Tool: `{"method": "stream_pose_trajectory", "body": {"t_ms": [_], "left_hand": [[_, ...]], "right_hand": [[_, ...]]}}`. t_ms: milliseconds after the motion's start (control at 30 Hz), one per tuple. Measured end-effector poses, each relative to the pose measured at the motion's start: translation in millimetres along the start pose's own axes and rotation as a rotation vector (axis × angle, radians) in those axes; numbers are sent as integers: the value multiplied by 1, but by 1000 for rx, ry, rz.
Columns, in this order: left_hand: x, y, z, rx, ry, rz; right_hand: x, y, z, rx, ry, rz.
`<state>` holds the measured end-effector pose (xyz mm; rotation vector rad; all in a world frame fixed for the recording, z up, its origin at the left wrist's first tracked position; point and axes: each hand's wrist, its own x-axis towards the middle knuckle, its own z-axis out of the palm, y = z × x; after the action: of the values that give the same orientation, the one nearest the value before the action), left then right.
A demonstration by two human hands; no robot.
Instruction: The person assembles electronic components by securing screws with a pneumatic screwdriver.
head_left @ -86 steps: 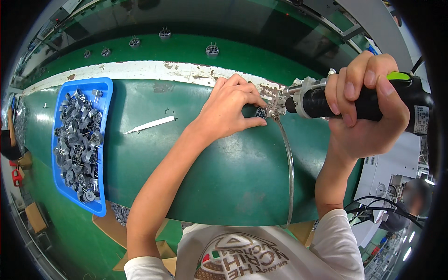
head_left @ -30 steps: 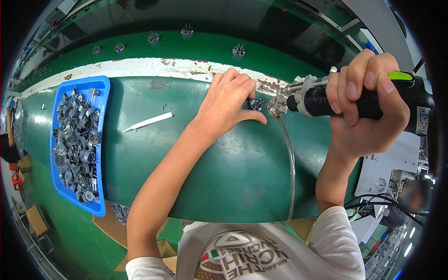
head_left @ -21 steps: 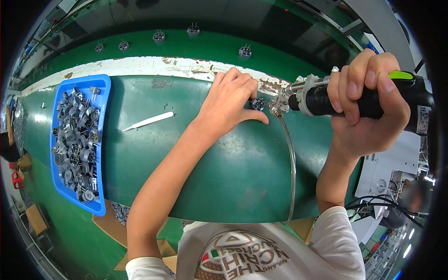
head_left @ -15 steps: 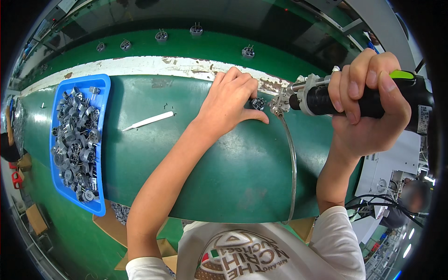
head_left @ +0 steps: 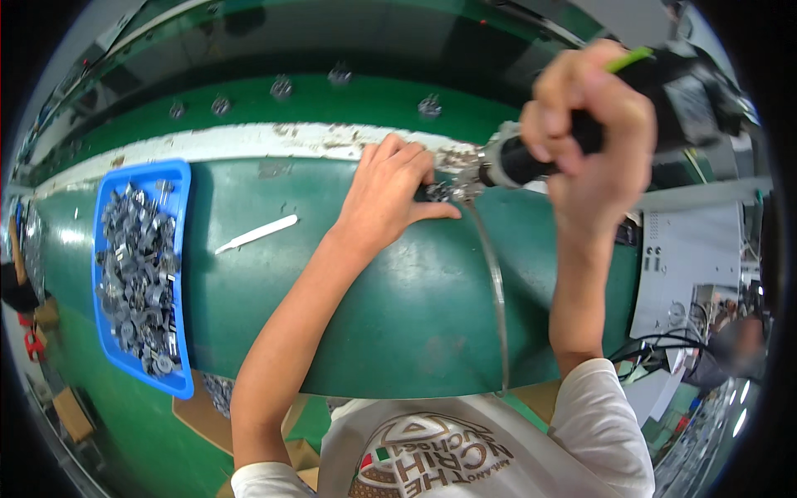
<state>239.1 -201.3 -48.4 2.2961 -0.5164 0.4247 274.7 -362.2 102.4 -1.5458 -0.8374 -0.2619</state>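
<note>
My right hand [head_left: 594, 124] is wrapped round a black electric screwdriver [head_left: 525, 158] with a green lever, held tilted above the bench. Its metal nose, with a clear tube [head_left: 496, 282] hanging from it, meets a small round grey part [head_left: 437, 192]. Thumb and fingers of my left hand [head_left: 388, 189] hold that part against the green bench top near its far edge; the fingers partly hide it. On the bench left of my left forearm lies a pair of white tweezers [head_left: 257, 234], with tiny dark bits beside them.
A blue tray [head_left: 184, 249] heaped with similar grey parts stands at the left. Beyond the worn white ledge [head_left: 241, 141], several parts sit spaced out on a green strip [head_left: 382, 104]. Cardboard boxes [head_left: 199, 419] are below the near edge. Grey equipment [head_left: 685, 266] stands at the right.
The screwdriver has swung left and is tipped more upright, with my right hand raised. The whole view has shifted slightly. My left hand keeps its grip on the part.
</note>
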Motion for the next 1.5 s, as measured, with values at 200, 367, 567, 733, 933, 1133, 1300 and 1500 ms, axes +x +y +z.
{"method": "stream_pose_trajectory", "body": {"t_ms": [200,367,567,733,933,1133,1300,1500], "left_hand": [[9,3,9,15,3,-14],[0,-9,2,57,45,36],[-32,-2,-72,116,125,62],[-131,12,-214,807,393,-3],[-223,-37,-262,760,479,-301],[-181,-21,-244,866,564,-357],[-56,0,-131,337,370,-140],[77,4,29,220,106,-211]], "right_hand": [[1,31,4,295,281,225],[10,-37,-4,184,306,25],[-19,-59,-35,-11,516,-12],[-38,-66,-53,-27,420,11],[-26,-62,-43,-45,526,-62],[-23,-62,-65,214,380,37],[-14,-59,-72,271,381,-30],[-18,-57,-69,302,373,-39]]}}
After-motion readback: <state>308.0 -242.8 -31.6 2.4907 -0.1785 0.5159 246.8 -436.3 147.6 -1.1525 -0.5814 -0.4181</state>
